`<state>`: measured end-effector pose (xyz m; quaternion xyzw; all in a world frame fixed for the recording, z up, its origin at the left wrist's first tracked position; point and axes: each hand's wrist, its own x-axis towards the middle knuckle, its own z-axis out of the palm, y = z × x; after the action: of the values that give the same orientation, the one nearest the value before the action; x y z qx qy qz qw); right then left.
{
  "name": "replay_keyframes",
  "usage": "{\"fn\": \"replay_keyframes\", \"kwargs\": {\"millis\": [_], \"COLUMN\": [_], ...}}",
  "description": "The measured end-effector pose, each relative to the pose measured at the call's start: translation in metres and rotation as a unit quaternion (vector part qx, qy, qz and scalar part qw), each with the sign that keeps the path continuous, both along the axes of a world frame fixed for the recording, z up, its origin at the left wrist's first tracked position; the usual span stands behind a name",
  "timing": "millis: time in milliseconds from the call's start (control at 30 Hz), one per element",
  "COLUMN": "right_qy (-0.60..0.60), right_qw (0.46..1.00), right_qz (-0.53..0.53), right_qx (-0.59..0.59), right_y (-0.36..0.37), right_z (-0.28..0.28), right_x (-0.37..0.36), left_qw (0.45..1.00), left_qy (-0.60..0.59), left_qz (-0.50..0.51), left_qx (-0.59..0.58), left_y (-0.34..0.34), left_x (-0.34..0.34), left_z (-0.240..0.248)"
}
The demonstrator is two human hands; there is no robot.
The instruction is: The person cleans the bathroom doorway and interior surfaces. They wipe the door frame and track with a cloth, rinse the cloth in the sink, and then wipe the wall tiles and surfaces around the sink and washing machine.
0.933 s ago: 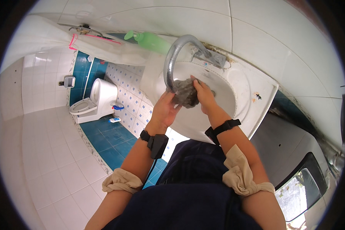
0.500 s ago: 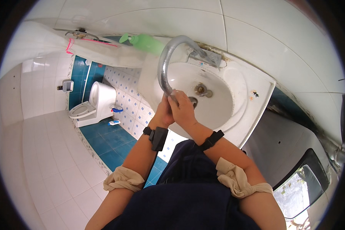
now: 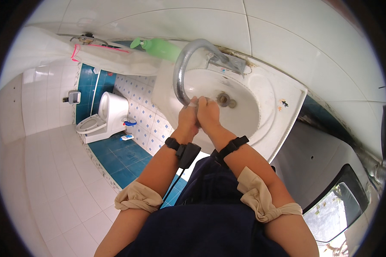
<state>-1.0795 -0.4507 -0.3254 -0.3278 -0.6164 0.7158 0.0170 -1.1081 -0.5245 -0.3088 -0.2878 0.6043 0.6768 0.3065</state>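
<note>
Under the outlet of a curved grey faucet [image 3: 178,75], my two hands meet over the near left part of a white washbasin [image 3: 245,118]. My left hand [image 3: 187,118] is closed, its fingertips up against the faucet's end. Pressed against its right side, my right hand [image 3: 208,113] is curled like a fist. What lies between the palms, if anything, is hidden. Beyond the hands, a metal drain fitting [image 3: 222,99] shows in the bowl. Black straps with a small black device [image 3: 188,155] circle my wrists, and beige sleeves are bunched near my elbows.
A green pump bottle [image 3: 162,48] lies tilted at the basin's back left, beside a whitish curtain [image 3: 103,55]. A grey washing machine [image 3: 315,160] stands to the right. Farther left are a white toilet [image 3: 113,109] and a small white-and-blue bottle [image 3: 127,137] on the blue floor.
My right hand has shifted up from lying across the left hand and curled into a fist beside it. My left wrist has turned and moved slightly right. The drain opening near my right hand is now covered.
</note>
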Motion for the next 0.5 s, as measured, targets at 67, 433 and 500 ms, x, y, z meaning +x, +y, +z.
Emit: {"fn": "replay_keyframes", "kwargs": {"millis": [67, 433, 500], "right_qy": [-0.018, 0.096, 0.088], "right_qw": [0.999, 0.917, 0.916], "right_qz": [0.009, -0.006, -0.028], "right_qx": [-0.031, 0.387, 0.391], "right_y": [0.005, 0.105, 0.121], "right_z": [-0.005, -0.017, -0.016], "right_x": [-0.001, 0.006, 0.004], "left_qw": [0.999, 0.990, 0.983], "left_qy": [0.006, -0.098, -0.144], "left_qz": [-0.043, 0.089, 0.084], "left_qx": [-0.011, 0.057, 0.075], "left_y": [-0.002, 0.002, 0.007], "left_x": [-0.001, -0.009, -0.009], "left_z": [0.002, 0.005, 0.008]}}
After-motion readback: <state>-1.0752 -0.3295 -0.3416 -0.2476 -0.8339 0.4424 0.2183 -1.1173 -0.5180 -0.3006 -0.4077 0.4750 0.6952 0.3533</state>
